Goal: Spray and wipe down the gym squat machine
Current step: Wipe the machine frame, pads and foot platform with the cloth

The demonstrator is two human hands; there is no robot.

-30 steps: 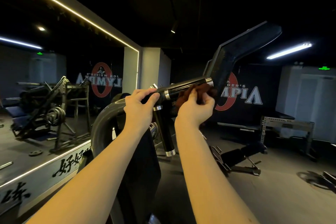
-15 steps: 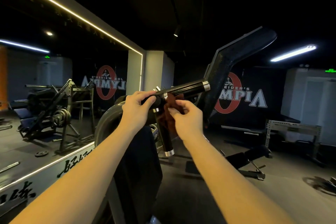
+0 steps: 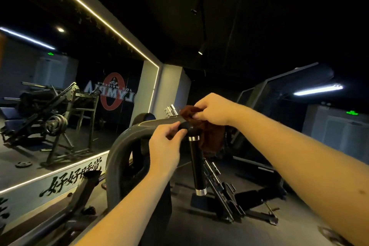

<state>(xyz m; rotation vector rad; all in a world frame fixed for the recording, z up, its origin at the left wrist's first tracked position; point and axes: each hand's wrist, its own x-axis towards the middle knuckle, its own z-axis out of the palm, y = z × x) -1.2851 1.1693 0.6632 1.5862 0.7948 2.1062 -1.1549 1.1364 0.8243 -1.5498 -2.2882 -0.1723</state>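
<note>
While your right hand pinches the cloth on the squat machine top bar, just above your left hand gripping the handle joint, wiping's partway; the drop handle below likely remains, no sprayer visible.

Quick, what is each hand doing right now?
Left hand: closed, gripping the black handle.
Right hand: closed, pinching the brown cloth.

Two hands, a left hand and a right hand; one brown cloth; one black handle; one wall mirror, left; one green sign, far right.
</note>
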